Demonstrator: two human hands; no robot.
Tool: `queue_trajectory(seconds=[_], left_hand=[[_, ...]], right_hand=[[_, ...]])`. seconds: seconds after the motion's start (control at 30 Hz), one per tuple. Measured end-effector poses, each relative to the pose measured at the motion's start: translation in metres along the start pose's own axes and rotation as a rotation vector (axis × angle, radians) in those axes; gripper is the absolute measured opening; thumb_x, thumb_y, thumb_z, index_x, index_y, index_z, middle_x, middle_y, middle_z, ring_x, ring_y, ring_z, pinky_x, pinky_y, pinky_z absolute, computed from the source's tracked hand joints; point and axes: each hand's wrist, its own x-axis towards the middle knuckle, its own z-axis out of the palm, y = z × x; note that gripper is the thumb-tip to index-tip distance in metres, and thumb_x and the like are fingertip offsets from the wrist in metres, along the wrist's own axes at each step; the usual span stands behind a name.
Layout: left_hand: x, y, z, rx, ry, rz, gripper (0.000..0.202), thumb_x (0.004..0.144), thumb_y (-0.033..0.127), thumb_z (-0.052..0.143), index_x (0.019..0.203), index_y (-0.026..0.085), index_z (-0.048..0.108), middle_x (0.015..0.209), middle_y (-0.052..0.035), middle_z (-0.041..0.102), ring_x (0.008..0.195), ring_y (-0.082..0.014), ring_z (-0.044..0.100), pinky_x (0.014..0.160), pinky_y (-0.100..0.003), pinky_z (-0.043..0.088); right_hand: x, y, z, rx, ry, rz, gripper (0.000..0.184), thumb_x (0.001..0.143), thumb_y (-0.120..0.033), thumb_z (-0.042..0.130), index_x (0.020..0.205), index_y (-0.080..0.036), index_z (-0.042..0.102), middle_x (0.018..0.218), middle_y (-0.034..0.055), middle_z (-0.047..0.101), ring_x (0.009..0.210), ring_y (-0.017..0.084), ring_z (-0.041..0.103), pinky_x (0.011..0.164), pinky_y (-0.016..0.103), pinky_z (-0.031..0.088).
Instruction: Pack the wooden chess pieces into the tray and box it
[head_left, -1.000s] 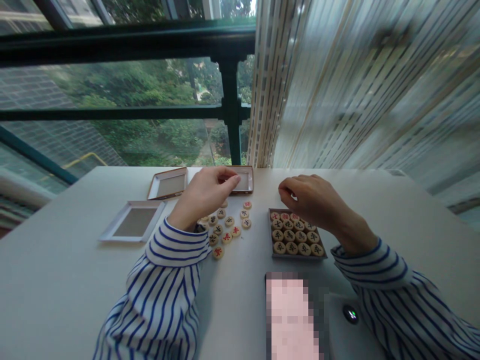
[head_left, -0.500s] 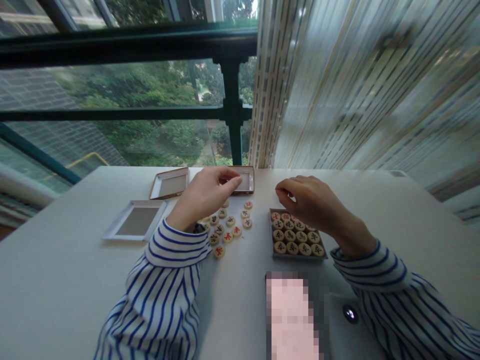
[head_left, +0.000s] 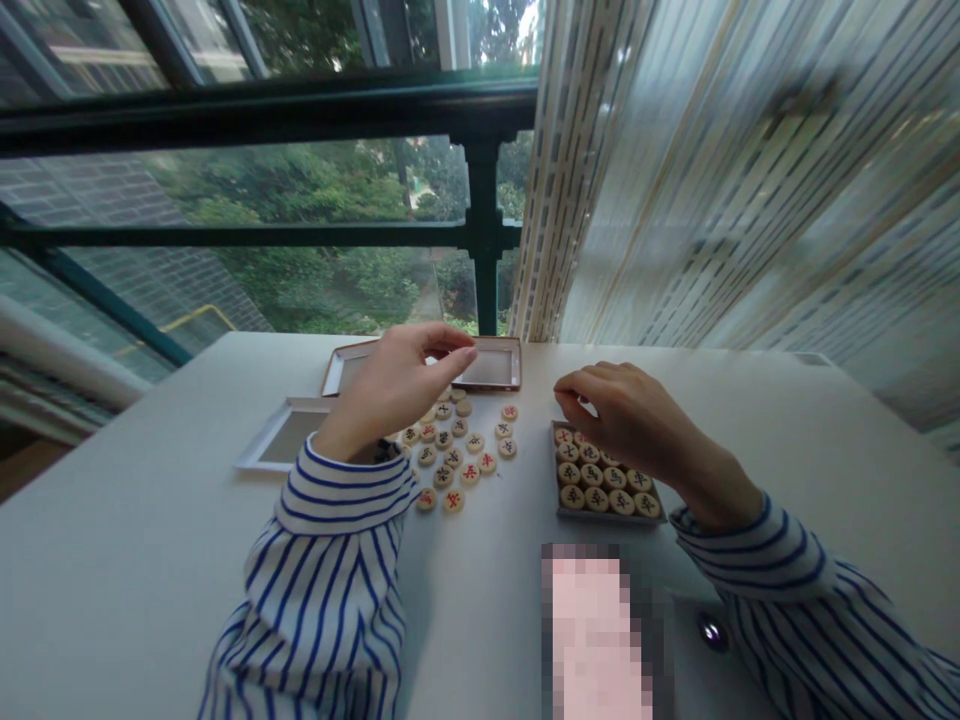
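Several round wooden chess pieces (head_left: 457,455) with red or black characters lie loose on the white table (head_left: 135,560). My left hand (head_left: 397,385) hovers over them, fingers pinched together near the far tray (head_left: 487,365); whether a piece sits in the pinch is hidden. A small box (head_left: 604,485) to the right holds rows of pieces. My right hand (head_left: 630,420) curls over the box's far end, fingertips bent down onto the pieces there.
Two more shallow trays lie at the left: a white one (head_left: 281,440) and a brown-rimmed one (head_left: 341,365). A blurred-out patch (head_left: 596,630) sits near the front edge beside a small dark button (head_left: 711,630). Window rail and striped curtain stand behind.
My left hand has lifted slightly off the loose pieces, still pinched. My right hand stays curled over the box. The camera view has shifted a little, moving everything rightward.
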Motion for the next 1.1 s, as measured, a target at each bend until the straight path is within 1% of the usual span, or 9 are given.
queue_trajectory(seconds=[0.13, 0.23, 0.33, 0.47, 0.6, 0.7, 0.83, 0.93, 1.1], left_hand=[[-0.005, 0.005, -0.009, 0.018, 0.033, -0.011, 0.032, 0.077, 0.043, 0.053, 0.091, 0.018, 0.067, 0.091, -0.0057, 0.069, 0.082, -0.0183, 0.061, 0.075, -0.029, 0.047], [-0.009, 0.003, -0.015, 0.055, 0.054, 0.004, 0.032, 0.078, 0.043, 0.052, 0.091, 0.018, 0.067, 0.091, -0.0055, 0.069, 0.082, -0.0182, 0.061, 0.075, -0.028, 0.047], [-0.012, -0.008, -0.020, 0.111, 0.033, 0.015, 0.033, 0.078, 0.043, 0.050, 0.091, 0.018, 0.067, 0.091, -0.0056, 0.069, 0.081, -0.0182, 0.061, 0.074, -0.028, 0.047], [-0.013, -0.031, -0.027, 0.173, 0.004, 0.028, 0.034, 0.079, 0.042, 0.049, 0.095, 0.018, 0.066, 0.093, -0.0056, 0.068, 0.083, -0.0180, 0.061, 0.075, -0.029, 0.046], [-0.011, -0.051, -0.033, 0.180, -0.052, 0.057, 0.032, 0.079, 0.039, 0.048, 0.096, 0.017, 0.065, 0.096, -0.0054, 0.067, 0.083, -0.0168, 0.061, 0.077, -0.028, 0.046], [-0.010, -0.060, -0.036, 0.245, -0.090, 0.068, 0.032, 0.079, 0.037, 0.048, 0.099, 0.018, 0.064, 0.096, -0.0058, 0.067, 0.083, -0.0172, 0.060, 0.078, -0.029, 0.045], [-0.010, -0.069, -0.039, 0.307, -0.137, 0.071, 0.035, 0.079, 0.036, 0.047, 0.104, 0.018, 0.063, 0.098, -0.0066, 0.066, 0.088, -0.0186, 0.060, 0.080, -0.029, 0.045], [-0.009, -0.076, -0.039, 0.313, -0.170, 0.049, 0.037, 0.078, 0.037, 0.047, 0.106, 0.018, 0.062, 0.101, -0.0063, 0.066, 0.091, -0.0189, 0.060, 0.081, -0.029, 0.045], [-0.006, -0.088, -0.033, 0.338, -0.239, 0.006, 0.039, 0.078, 0.037, 0.047, 0.109, 0.019, 0.061, 0.107, -0.0070, 0.065, 0.097, -0.0205, 0.059, 0.083, -0.029, 0.044]], right_hand=[[0.000, -0.002, -0.004, 0.020, 0.008, -0.001, 0.022, 0.086, -0.022, 0.040, 0.086, -0.016, 0.062, 0.082, 0.0060, 0.065, 0.078, 0.017, 0.055, 0.072, 0.029, 0.035], [0.000, -0.003, -0.007, 0.046, 0.022, 0.001, 0.022, 0.086, -0.023, 0.041, 0.087, -0.016, 0.062, 0.082, 0.0059, 0.065, 0.078, 0.017, 0.056, 0.073, 0.029, 0.036], [0.001, -0.003, -0.008, 0.076, 0.037, 0.005, 0.022, 0.086, -0.024, 0.042, 0.087, -0.015, 0.063, 0.081, 0.0060, 0.065, 0.079, 0.017, 0.056, 0.073, 0.029, 0.037], [0.007, -0.008, -0.006, 0.094, 0.030, 0.001, 0.022, 0.085, -0.025, 0.044, 0.087, -0.015, 0.064, 0.080, 0.0060, 0.065, 0.076, 0.016, 0.056, 0.073, 0.028, 0.038], [0.020, -0.017, -0.001, 0.102, -0.041, -0.057, 0.022, 0.085, -0.024, 0.044, 0.089, -0.016, 0.064, 0.083, 0.0062, 0.066, 0.075, 0.016, 0.057, 0.070, 0.027, 0.039], [0.033, -0.023, 0.005, 0.104, -0.106, -0.084, 0.023, 0.084, -0.026, 0.045, 0.092, -0.017, 0.064, 0.083, 0.0058, 0.066, 0.076, 0.016, 0.057, 0.068, 0.026, 0.039], [0.050, -0.031, 0.013, 0.100, -0.191, -0.085, 0.023, 0.083, -0.028, 0.046, 0.091, -0.019, 0.065, 0.082, 0.0048, 0.066, 0.073, 0.016, 0.058, 0.064, 0.025, 0.038], [0.061, -0.035, 0.021, 0.119, -0.243, -0.086, 0.024, 0.083, -0.029, 0.045, 0.093, -0.019, 0.065, 0.085, 0.0047, 0.067, 0.073, 0.015, 0.058, 0.062, 0.024, 0.037], [0.078, -0.041, 0.035, 0.138, -0.291, -0.102, 0.026, 0.082, -0.029, 0.045, 0.093, -0.020, 0.066, 0.082, 0.0034, 0.068, 0.070, 0.014, 0.058, 0.060, 0.024, 0.034]])
